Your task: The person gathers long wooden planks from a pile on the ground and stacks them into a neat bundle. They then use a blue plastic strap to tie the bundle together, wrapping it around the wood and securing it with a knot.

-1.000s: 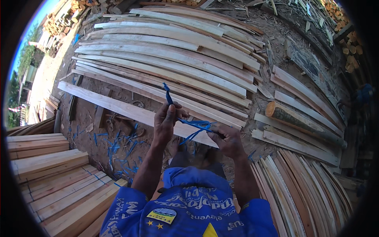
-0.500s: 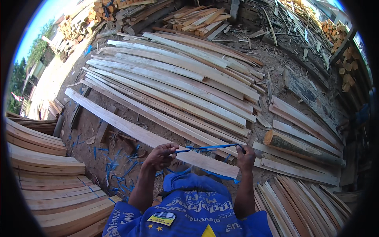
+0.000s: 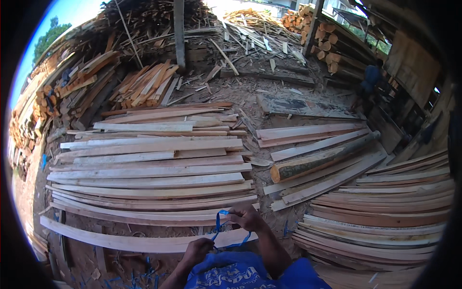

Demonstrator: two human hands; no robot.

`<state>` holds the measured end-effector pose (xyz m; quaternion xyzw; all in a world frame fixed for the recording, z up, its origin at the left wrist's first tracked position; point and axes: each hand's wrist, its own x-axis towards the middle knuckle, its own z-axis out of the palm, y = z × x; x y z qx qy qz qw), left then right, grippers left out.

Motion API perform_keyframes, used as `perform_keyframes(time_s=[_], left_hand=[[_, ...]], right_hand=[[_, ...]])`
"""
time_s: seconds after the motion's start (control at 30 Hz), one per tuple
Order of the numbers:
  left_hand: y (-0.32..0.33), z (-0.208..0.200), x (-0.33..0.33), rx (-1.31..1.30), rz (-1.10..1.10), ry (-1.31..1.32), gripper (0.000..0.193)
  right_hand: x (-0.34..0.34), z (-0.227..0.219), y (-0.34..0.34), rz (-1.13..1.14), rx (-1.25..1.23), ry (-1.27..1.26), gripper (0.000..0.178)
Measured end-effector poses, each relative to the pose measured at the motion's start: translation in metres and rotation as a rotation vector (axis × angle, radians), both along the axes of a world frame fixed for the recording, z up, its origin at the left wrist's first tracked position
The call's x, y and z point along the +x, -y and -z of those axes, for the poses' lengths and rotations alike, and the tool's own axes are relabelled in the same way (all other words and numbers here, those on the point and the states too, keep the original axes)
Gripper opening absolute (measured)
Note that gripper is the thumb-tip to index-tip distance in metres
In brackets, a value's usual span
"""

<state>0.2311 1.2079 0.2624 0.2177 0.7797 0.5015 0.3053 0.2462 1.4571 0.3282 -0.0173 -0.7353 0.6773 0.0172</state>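
Observation:
A thin blue strip of plastic strapping (image 3: 218,225) hangs slack in a bent loop between my hands. My left hand (image 3: 198,250) is closed on its lower end, close to my blue shirt. Higher and to the right, my right hand (image 3: 245,216) pinches the strip near its upper bend, and a tail of it curls down below that hand. Just beyond my hands lies a long pale board (image 3: 120,239), set apart from the rows of planks (image 3: 144,169) behind it. My right forearm covers part of the board's right end.
To the right lie a log (image 3: 308,164) and a large plank stack (image 3: 380,212). Blue scraps (image 3: 139,275) litter the ground at lower left. Behind stand a post (image 3: 179,36) and a heap of offcuts (image 3: 144,86). Another person (image 3: 371,77) is at the far right.
The view has swung to the right. My hands have come closer together, the right one now higher, and the strip between them has gone from stretched to slack.

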Motion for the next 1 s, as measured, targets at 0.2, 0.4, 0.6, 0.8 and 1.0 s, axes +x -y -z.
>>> perform_keyframes(time_s=[0.2,0.4,0.6,0.8,1.0], left_hand=[[0.019,-0.021,0.004,0.01,-0.047,0.164,0.025],[0.031,-0.001,-0.013,0.194,-0.384,0.127,0.017],[0.01,-0.063,0.031,0.376,-0.222,0.688,0.034],[0.025,-0.061,0.068,0.19,-0.115,0.448,0.032],[0.035,-0.051,0.021,0.859,-0.751,0.784,0.024]], right_hand=[[0.016,0.018,-0.049,0.53,0.468,0.096,0.031],[0.056,0.089,-0.061,0.788,0.048,0.284,0.038],[0.079,0.145,-0.069,1.163,0.649,0.506,0.034],[0.075,0.12,-0.101,1.144,1.025,0.343,0.027],[0.079,0.13,-0.025,0.636,0.915,0.342,0.04]])
